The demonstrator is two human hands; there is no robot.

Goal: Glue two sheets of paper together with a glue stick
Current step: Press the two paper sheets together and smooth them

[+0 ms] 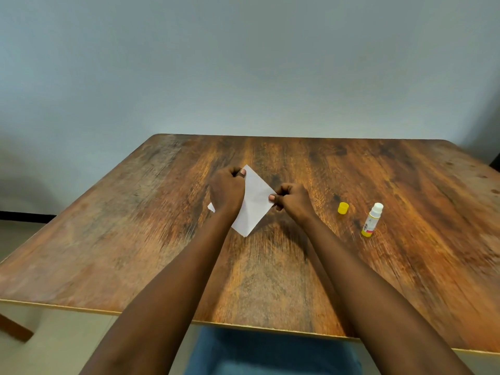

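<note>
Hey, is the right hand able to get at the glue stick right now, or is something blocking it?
Probably yes. The glue stick lies uncapped on the table, with only the yellow cap between. But the right hand is pinching the paper and must let go first.

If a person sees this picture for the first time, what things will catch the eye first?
First, the white paper near the middle of the wooden table, pinched by the left hand at its far corner and the right hand at its right corner. Next, on the right, the uncapped glue stick lying down, its yellow cap apart beside it.
</note>
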